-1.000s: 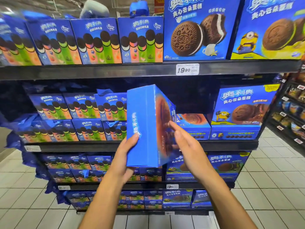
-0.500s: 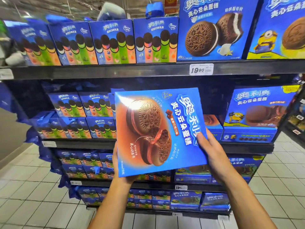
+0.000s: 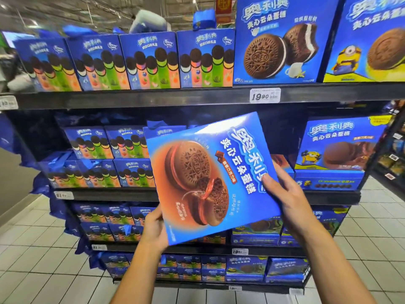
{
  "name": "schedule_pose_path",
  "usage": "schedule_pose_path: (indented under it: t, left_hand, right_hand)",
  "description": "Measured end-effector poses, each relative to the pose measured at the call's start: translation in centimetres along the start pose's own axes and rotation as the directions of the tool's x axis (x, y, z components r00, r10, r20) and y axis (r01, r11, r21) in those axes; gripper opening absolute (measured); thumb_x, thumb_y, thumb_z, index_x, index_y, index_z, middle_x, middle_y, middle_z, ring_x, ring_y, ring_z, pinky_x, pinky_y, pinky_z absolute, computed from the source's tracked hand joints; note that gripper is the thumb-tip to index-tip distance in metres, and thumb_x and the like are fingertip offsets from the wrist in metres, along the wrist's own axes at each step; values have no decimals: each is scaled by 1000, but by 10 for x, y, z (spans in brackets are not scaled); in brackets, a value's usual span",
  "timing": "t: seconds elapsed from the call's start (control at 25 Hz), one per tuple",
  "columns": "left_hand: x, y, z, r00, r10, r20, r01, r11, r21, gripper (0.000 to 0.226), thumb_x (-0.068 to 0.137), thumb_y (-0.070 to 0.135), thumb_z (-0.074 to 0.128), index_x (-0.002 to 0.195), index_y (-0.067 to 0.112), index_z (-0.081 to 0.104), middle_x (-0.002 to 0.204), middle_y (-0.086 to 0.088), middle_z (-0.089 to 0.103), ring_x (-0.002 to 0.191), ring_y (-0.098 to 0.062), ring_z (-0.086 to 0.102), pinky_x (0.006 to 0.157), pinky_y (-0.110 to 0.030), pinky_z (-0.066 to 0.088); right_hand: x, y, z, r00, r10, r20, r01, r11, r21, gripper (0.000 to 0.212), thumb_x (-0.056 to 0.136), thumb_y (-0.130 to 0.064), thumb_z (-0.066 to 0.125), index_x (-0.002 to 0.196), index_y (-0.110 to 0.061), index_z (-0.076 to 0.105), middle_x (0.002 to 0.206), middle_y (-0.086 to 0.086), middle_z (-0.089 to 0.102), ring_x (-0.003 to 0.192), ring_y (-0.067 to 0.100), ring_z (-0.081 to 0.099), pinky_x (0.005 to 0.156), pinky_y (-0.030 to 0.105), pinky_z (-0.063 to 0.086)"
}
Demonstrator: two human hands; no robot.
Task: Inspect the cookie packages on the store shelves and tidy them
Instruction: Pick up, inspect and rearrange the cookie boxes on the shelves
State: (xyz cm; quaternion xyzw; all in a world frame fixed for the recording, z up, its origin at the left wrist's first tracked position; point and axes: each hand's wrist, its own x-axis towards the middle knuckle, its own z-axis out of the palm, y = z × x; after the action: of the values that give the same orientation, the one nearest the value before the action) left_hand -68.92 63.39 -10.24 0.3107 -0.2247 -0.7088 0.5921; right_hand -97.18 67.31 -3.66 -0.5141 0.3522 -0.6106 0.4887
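Observation:
I hold a large flat blue cookie box (image 3: 210,178) with brown sandwich cookies printed on it, front face toward me and turned sideways, in front of the middle shelf (image 3: 114,195). My left hand (image 3: 154,230) grips its lower left corner, fingers hidden behind the box. On the right edge my right hand (image 3: 285,198) grips it, thumb lying on the front face. A gap on the middle shelf lies behind the box, beside a matching box (image 3: 281,161) lying flat.
Blue gift boxes (image 3: 151,60) with coloured cookie tubes fill the upper and middle shelves at left. Big cookie boxes (image 3: 282,40) stand upper right, a Minion box (image 3: 337,145) on the middle shelf at right. Lower shelves hold several smaller boxes. White tiled floor (image 3: 32,260) lies below; another rack (image 3: 394,154) stands far right.
The box has turned from edge-on to its front face toward me, then tilted clockwise. My right thumb has come onto the front face; the view has shifted left and closer.

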Motion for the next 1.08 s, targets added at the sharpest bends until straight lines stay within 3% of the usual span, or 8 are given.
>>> schedule_pose_path:
  t: [0.12,0.24,0.36,0.48,0.6,0.72,0.88,1.08]
  left_hand:
    - [-5,-8,-10,980,-14,197,-8,994,112,36,70,-20,49,102,-6,57,76,-18,72,69,-25,72,66,-39,62]
    - [-4,-29,-9,976,-17,215,-63,931,360,40,60,-27,60,89,-3,73,80,-18,74,74,-26,73,64,-36,62]
    - [-9,-46,-1,986,6,168,-83,886,456,41,69,-30,60,80,6,78,82,-12,76,74,-19,73,64,-28,59]
    - [-11,-56,1,991,13,131,-80,849,523,42,88,-25,48,102,8,72,100,-4,77,88,-12,71,75,-22,57]
    - [-10,-57,-8,999,-2,-47,33,737,675,32,91,-21,47,114,-3,61,119,-13,67,90,-10,65,82,-19,52]
    - [-12,-57,-17,975,-71,-209,197,704,682,31,93,-16,49,123,-14,56,133,-30,56,88,-21,57,90,-33,47]
    - [-12,-62,-6,999,-25,-20,32,825,564,43,90,-22,46,128,-3,53,125,-25,60,108,-32,56,113,-48,38]
    - [-8,-65,-5,1000,-21,-5,21,870,493,42,89,-22,46,115,7,61,112,-15,67,105,-26,57,107,-40,41]
  right_hand:
    - [25,-31,-11,1000,2,24,1,993,-120,48,78,-23,81,124,-21,69,122,3,73,102,18,72,78,27,60]
    - [53,-65,-8,985,108,138,-68,963,-262,47,76,-22,76,123,-18,71,117,7,75,96,19,73,79,28,61]
    - [72,-92,0,945,222,240,-110,907,-407,39,87,-16,70,125,-19,70,108,4,77,86,16,75,66,25,61]
    - [80,-108,8,917,277,287,-134,892,-432,36,95,-6,63,130,-15,66,91,-1,78,70,9,74,47,15,52]
    - [82,-110,12,904,274,329,-108,890,-443,38,97,-2,59,134,-11,62,83,-6,77,62,3,70,44,10,48]
    - [80,-105,11,905,286,315,-124,885,-449,40,97,-6,62,135,-14,62,88,-6,78,67,6,74,46,13,51]
    - [79,-102,7,911,288,295,-126,876,-466,39,96,-11,64,134,-17,64,94,-4,78,72,10,76,47,15,52]
    - [80,-100,-1,915,262,306,-107,890,-443,37,96,-10,64,132,-15,65,95,-3,79,75,11,76,50,16,54]
